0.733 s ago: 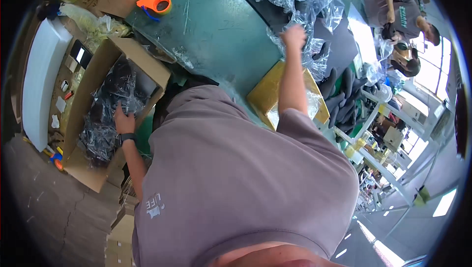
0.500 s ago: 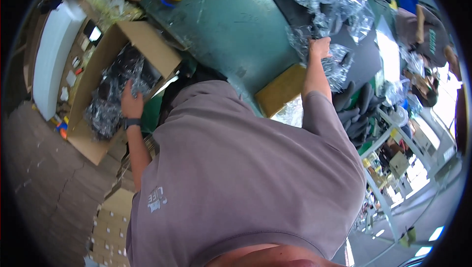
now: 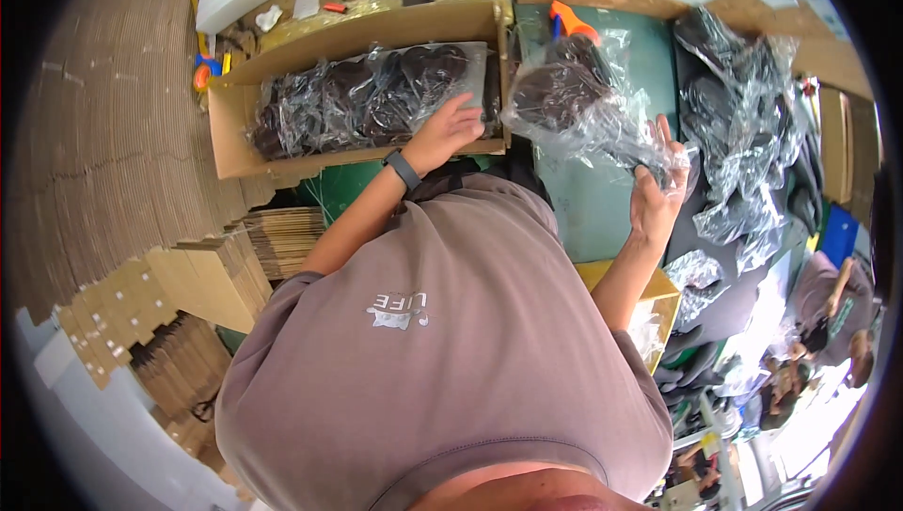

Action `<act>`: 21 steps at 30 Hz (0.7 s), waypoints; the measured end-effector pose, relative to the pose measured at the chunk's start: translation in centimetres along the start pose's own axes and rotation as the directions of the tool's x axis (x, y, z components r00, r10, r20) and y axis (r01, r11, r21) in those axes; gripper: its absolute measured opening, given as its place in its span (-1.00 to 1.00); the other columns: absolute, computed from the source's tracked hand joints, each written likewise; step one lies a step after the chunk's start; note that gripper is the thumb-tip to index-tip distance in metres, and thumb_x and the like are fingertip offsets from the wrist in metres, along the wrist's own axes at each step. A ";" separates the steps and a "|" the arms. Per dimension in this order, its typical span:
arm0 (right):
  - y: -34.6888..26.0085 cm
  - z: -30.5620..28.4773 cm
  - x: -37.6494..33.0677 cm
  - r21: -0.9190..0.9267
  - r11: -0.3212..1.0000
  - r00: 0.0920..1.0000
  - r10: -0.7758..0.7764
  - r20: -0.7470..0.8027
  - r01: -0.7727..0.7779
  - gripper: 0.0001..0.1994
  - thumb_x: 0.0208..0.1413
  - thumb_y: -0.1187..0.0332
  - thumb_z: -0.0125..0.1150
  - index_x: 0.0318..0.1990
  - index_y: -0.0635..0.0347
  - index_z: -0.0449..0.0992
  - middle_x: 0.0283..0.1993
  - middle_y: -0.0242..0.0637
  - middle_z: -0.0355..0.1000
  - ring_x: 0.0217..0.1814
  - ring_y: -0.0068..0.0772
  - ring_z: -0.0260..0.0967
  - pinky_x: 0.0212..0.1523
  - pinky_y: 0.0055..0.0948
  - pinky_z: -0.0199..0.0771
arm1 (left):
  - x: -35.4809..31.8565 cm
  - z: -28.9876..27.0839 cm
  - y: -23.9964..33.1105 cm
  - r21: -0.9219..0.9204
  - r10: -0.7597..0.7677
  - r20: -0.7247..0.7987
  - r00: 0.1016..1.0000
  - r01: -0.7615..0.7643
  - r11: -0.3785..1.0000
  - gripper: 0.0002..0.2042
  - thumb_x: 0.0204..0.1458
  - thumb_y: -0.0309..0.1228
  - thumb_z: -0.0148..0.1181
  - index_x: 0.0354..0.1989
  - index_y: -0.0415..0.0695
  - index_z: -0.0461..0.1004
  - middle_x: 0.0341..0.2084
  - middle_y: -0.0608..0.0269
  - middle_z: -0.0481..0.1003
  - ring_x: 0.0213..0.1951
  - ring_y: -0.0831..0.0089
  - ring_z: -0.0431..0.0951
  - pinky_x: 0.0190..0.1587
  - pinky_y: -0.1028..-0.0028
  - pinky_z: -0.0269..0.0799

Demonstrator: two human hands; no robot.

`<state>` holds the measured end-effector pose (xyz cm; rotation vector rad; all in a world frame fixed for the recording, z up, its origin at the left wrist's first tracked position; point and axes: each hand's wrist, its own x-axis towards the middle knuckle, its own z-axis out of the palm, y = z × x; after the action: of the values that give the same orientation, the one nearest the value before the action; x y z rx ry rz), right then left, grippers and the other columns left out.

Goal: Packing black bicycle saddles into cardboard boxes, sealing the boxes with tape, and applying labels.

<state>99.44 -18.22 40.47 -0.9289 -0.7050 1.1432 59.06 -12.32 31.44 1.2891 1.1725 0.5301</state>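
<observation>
The right hand (image 3: 657,182), thumb and fingers pinched together, holds the gathered end of a dark item in a clear plastic bag (image 3: 564,97), above the green worktop (image 3: 607,229). The left hand (image 3: 442,137), loosely open and grasping nothing, reaches over the near edge of a long brown cardboard box (image 3: 228,130) containing dark plastic-wrapped items (image 3: 357,93).

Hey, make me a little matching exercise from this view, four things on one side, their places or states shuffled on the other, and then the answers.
Column one
1. Right hand
2. Wristband
3. Tape dispenser
4. Left hand

Column two
A. orange, on the green table
B. fingers over the open cardboard box
C. holding a wrapped item by its plastic
D. dark, strapped just behind the left hand

Pairs: 1-C, 2-D, 3-A, 4-B
</observation>
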 end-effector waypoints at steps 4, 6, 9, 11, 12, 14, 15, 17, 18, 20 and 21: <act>0.5 12.0 2.4 0.061 0.997 0.961 0.029 0.276 -0.048 -0.31 0.12 0.66 0.43 0.43 0.18 0.37 0.68 0.25 0.13 0.76 0.34 0.02 0.64 0.26 0.16 | -2.1 -5.5 4.6 -0.728 -0.046 0.046 0.998 0.065 0.683 -0.24 0.43 -0.18 0.28 0.67 -0.12 0.05 0.47 0.01 0.42 0.40 0.16 0.52 0.39 0.13 0.49; 3.7 16.9 4.6 0.158 0.976 0.982 0.127 0.140 -0.149 -0.45 0.32 0.44 0.40 0.43 0.11 0.43 0.61 0.19 0.25 0.65 0.19 0.25 0.57 0.21 0.31 | -3.8 -7.8 4.8 -0.604 0.057 0.013 0.998 -0.038 0.796 -0.26 0.47 -0.09 0.19 0.67 -0.15 0.05 0.46 0.06 0.42 0.39 0.18 0.52 0.40 0.14 0.46; 12.5 22.1 8.7 0.258 0.861 0.894 0.448 0.026 -0.438 -0.51 0.38 0.25 0.39 0.39 0.11 0.46 0.20 -0.16 0.58 0.21 -0.12 0.57 0.30 0.01 0.59 | -4.7 -10.6 0.8 -0.265 0.098 0.118 0.988 -0.064 0.962 -0.34 0.46 0.11 0.10 0.49 -0.17 0.35 0.33 0.14 0.56 0.16 0.03 0.66 0.22 0.10 0.55; 18.5 27.9 9.3 -0.027 0.837 0.835 0.543 -0.091 -0.547 -0.56 0.39 0.22 0.40 0.31 0.18 0.51 0.07 -0.25 0.63 0.03 -0.23 0.61 0.15 -0.12 0.64 | -4.5 -11.6 -4.4 0.094 0.028 0.232 0.972 -0.051 0.994 -0.40 0.42 0.10 0.15 0.36 -0.16 0.46 0.28 0.12 0.60 0.09 -0.04 0.67 0.15 0.06 0.57; 21.3 28.9 9.8 -0.231 0.799 0.829 0.553 -0.080 -0.555 -0.59 0.38 0.24 0.41 0.26 0.24 0.55 0.07 -0.24 0.63 -0.01 -0.27 0.61 0.10 -0.18 0.64 | -4.2 -12.0 -6.0 0.480 -0.108 0.338 0.935 -0.073 0.874 -0.46 0.37 0.09 0.20 0.23 -0.14 0.57 0.22 0.10 0.63 0.01 -0.12 0.69 0.09 0.02 0.58; 27.2 28.5 11.2 -0.614 0.723 0.878 0.469 0.100 -0.316 -0.61 0.32 0.28 0.45 0.21 0.26 0.59 0.04 -0.29 0.65 -0.05 -0.37 0.60 -0.02 -0.27 0.63 | -3.5 -13.6 -8.4 0.458 -0.155 0.388 0.909 -0.044 0.888 -0.46 0.33 0.08 0.24 0.21 -0.14 0.60 0.23 0.02 0.61 0.07 -0.13 0.66 0.13 0.04 0.57; 29.7 29.2 11.1 -0.574 0.717 0.855 0.516 0.057 -0.395 -0.62 0.27 0.33 0.45 0.17 0.32 0.62 0.03 -0.29 0.66 -0.04 -0.40 0.60 -0.03 -0.27 0.62 | -3.7 -14.2 -9.8 0.472 -0.225 0.437 0.871 -0.009 0.882 -0.47 0.28 0.06 0.28 0.18 -0.13 0.64 0.24 -0.06 0.59 0.12 -0.15 0.64 0.17 0.05 0.56; 33.1 26.9 12.5 -0.775 0.500 0.794 0.608 -0.002 -0.385 -0.58 0.27 0.37 0.45 0.23 0.33 0.59 0.06 -0.24 0.66 -0.04 -0.34 0.63 0.00 -0.21 0.65 | -5.5 -15.6 -11.8 0.409 -0.066 0.325 0.944 -0.077 0.909 -0.45 0.28 0.03 0.28 0.25 -0.13 0.61 0.26 -0.04 0.58 0.17 -0.11 0.62 0.21 0.05 0.54; 34.7 24.3 13.4 -0.817 0.471 0.781 0.623 0.042 -0.332 -0.55 0.30 0.38 0.44 0.29 0.32 0.55 0.08 -0.23 0.66 -0.02 -0.30 0.64 0.03 -0.17 0.68 | -6.2 -17.0 -12.0 0.413 0.083 0.183 0.980 -0.153 0.898 -0.43 0.27 0.00 0.29 0.31 -0.14 0.57 0.28 -0.03 0.57 0.22 -0.08 0.60 0.26 0.05 0.52; 36.0 21.1 14.6 -0.733 0.441 0.643 0.766 0.006 -0.519 -0.56 0.27 0.40 0.47 0.27 0.28 0.58 0.09 -0.21 0.67 -0.02 -0.30 0.65 0.01 -0.17 0.68 | -8.4 -19.6 -12.0 0.323 0.084 0.068 0.994 -0.102 0.941 -0.41 0.26 -0.13 0.32 0.41 -0.13 0.50 0.32 -0.01 0.54 0.30 -0.05 0.54 0.34 0.08 0.49; 36.3 20.6 15.5 -0.609 0.383 0.498 0.867 -0.023 -0.695 -0.57 0.24 0.43 0.49 0.25 0.25 0.61 0.10 -0.18 0.68 -0.02 -0.30 0.66 -0.01 -0.17 0.68 | -9.6 -20.7 -12.3 0.292 0.082 -0.039 0.996 -0.068 0.954 -0.42 0.26 -0.19 0.34 0.43 -0.11 0.48 0.33 0.01 0.54 0.31 -0.06 0.54 0.35 0.09 0.49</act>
<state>70.37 6.62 17.78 -1.7397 -0.8839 2.0610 33.70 -14.45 26.62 1.5846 1.2818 0.4590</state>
